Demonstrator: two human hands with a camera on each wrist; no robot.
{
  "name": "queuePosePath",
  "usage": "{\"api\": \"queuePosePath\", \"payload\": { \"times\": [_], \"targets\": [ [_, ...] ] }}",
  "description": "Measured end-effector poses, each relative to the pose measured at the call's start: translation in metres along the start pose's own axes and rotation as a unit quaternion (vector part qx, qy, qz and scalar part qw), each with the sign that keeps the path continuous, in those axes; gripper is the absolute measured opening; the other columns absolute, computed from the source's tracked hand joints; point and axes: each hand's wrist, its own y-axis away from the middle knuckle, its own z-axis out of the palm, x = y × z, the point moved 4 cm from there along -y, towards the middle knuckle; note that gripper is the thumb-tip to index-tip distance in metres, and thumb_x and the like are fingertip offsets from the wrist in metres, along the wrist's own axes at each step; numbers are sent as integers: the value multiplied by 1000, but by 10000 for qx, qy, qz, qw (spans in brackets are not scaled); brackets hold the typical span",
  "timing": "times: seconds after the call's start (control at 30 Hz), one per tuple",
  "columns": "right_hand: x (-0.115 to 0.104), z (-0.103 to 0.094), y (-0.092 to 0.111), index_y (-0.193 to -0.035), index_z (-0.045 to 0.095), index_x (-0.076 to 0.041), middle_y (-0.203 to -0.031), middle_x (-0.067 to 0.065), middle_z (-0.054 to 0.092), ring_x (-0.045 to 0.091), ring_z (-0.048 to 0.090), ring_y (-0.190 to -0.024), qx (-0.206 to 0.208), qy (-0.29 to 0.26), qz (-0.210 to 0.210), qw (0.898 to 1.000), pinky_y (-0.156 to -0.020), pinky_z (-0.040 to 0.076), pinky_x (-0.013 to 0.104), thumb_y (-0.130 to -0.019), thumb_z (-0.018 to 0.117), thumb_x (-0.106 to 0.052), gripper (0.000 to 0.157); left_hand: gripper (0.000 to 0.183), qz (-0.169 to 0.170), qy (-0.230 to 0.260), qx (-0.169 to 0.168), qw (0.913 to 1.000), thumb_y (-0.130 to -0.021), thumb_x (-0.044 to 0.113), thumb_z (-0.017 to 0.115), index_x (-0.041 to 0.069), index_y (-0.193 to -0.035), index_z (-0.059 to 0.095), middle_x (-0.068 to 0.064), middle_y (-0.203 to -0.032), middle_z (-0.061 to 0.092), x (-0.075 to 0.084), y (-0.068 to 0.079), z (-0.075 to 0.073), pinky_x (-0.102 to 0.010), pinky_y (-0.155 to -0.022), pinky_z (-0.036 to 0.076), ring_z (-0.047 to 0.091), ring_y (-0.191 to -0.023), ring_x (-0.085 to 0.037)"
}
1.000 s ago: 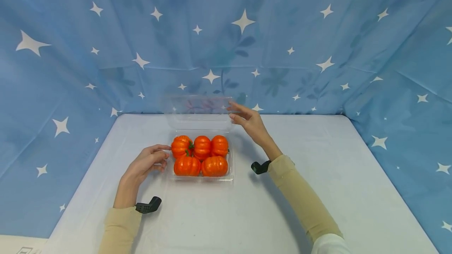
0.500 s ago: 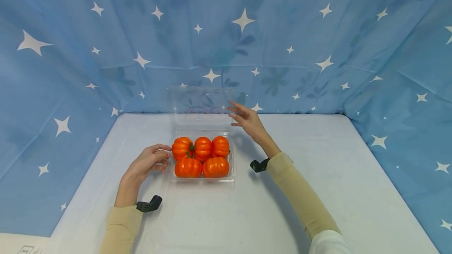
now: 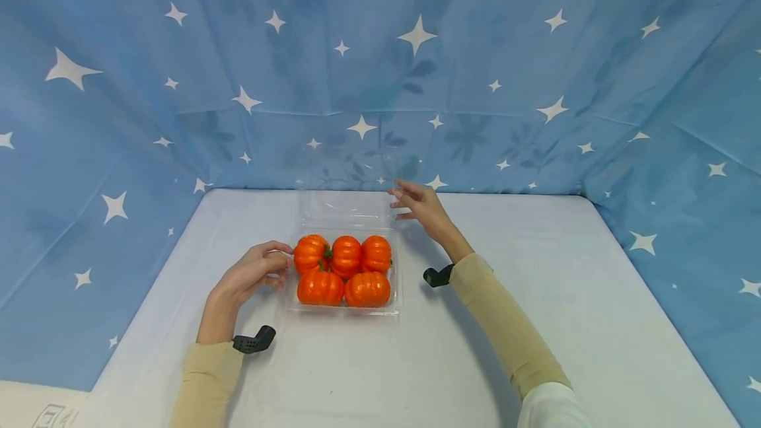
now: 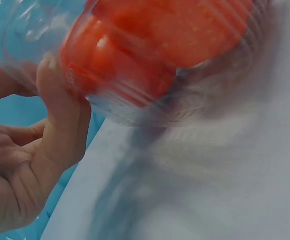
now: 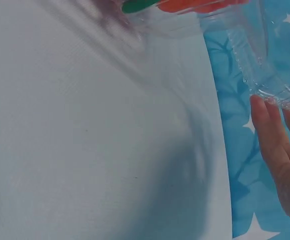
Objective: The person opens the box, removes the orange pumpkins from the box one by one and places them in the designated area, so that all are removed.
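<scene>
A clear plastic clamshell box [image 3: 399, 306] stands on the table with its lid [image 3: 347, 207] raised at the back. Inside it sit several small orange-red pumpkins [image 3: 366, 290] with ribbed sides and green stems. My left hand [image 3: 252, 271] is at the box's left side. In the left wrist view its thumb and a finger [image 4: 60, 110] pinch the clear rim, one finger showing partly through the plastic. At the lid's right edge is my right hand [image 3: 423, 207]. Its fairly straight fingers [image 5: 267, 130] touch the lid's corner in the right wrist view.
A white-covered table [image 3: 493, 322] lies under the box. Blue curtains [image 3: 475, 84] with white stars hang behind and at both sides. Each wrist carries a black camera mount [image 3: 254, 340]. A pale printed sheet [image 3: 41, 408] shows at the lower left.
The lid has swung back and stands more upright, with its top farther away. My right hand has shifted slightly down its edge. The left hand keeps its place beside the box.
</scene>
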Motion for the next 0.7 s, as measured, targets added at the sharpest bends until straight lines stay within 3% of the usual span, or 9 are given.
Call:
{"api": "queuePosePath", "payload": {
  "times": [0.33,0.7],
  "targets": [
    [15,0,-1,-153,44,1,-143,22,60,42,64,-123,44,-174,472,9987,-96,58,48,-106,57,-21,53,40,136,-96,-507,9986,-102,7,53,-12,-135,39,-15,-95,62,0,5,-3,-33,-59,57,59,-67,-18],
    [28,3,2,-150,47,3,-138,21,63,36,67,-121,-114,-39,908,9958,-93,60,41,-107,55,-25,52,44,143,-208,-736,9970,-101,10,61,-11,-132,39,-16,-90,63,-1,11,-4,-35,-59,59,59,-66,-19]
  ]
}}
